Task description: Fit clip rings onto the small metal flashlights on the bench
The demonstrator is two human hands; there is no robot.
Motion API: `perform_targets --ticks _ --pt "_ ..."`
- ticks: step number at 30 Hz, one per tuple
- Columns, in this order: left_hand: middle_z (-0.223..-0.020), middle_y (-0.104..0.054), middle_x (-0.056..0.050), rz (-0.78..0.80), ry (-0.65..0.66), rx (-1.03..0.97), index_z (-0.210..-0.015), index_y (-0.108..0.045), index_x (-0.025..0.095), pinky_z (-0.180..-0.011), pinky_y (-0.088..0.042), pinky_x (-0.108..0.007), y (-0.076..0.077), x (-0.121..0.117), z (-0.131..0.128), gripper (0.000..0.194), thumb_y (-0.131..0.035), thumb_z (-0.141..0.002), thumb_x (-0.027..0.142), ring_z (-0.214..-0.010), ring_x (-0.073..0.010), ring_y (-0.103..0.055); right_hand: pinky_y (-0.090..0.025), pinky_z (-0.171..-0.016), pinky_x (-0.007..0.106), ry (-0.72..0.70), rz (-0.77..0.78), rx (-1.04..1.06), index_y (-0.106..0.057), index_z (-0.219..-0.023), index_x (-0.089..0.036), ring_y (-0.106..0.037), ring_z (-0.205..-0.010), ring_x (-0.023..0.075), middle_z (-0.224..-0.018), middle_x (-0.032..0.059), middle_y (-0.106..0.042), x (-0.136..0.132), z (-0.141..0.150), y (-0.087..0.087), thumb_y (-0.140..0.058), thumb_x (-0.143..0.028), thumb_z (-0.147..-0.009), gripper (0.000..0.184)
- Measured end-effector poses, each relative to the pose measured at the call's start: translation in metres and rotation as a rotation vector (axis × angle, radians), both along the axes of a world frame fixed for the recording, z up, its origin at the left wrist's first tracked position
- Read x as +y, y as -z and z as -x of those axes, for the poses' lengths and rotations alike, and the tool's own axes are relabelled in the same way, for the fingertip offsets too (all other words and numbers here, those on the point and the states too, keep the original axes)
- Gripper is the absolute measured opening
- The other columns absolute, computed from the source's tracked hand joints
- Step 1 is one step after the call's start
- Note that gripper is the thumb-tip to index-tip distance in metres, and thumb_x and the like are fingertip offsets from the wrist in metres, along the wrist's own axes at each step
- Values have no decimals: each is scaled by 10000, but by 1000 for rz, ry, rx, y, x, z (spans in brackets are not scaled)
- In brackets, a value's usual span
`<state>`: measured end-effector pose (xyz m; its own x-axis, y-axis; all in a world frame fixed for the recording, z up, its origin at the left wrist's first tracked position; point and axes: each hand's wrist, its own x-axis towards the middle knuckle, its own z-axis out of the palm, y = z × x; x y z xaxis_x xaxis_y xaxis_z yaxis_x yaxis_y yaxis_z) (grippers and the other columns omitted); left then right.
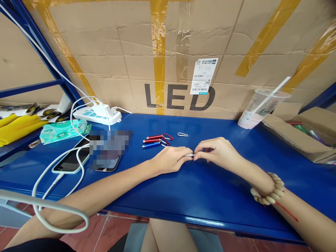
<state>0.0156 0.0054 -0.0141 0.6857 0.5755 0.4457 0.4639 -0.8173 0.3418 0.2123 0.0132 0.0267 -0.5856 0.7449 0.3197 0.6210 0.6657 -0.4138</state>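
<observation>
My left hand (170, 160) is closed around a small silver keychain flashlight (188, 154), with only its tip showing past the fingers. At that tip, the thumb and forefinger of my right hand (220, 152) pinch the narrow end; any small part between them is hidden. Just behind my left hand lie two red keychain flashlights (154, 137) with red carabiner clips and a blue keychain flashlight (151, 144) with a clip at its end. A loose silver carabiner (182, 134) rests farther back on the blue table (210, 196).
Left: phones (70, 161), white charging cables (36, 182), a power strip (105, 115), a green tissue pack (63, 130) and yellow items (21, 127). Right: a plastic cup (258, 108) with a straw and an open cardboard box (294, 134). A large carton (126, 70) stands behind.
</observation>
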Motion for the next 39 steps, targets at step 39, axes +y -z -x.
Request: perform_targets --ticks 39 --pt "-860 -647 -9 -144 -381 73 -1031 -522 197 -585 -433 -247 -3 -2 -8 218 -341 -917 243 -749 -173 -629 -270 -443 206 82 -489 -48 -585 -610 -180 -520 -458 67 -559 -36 -595 0 4 17 -410 -418 -897 412"
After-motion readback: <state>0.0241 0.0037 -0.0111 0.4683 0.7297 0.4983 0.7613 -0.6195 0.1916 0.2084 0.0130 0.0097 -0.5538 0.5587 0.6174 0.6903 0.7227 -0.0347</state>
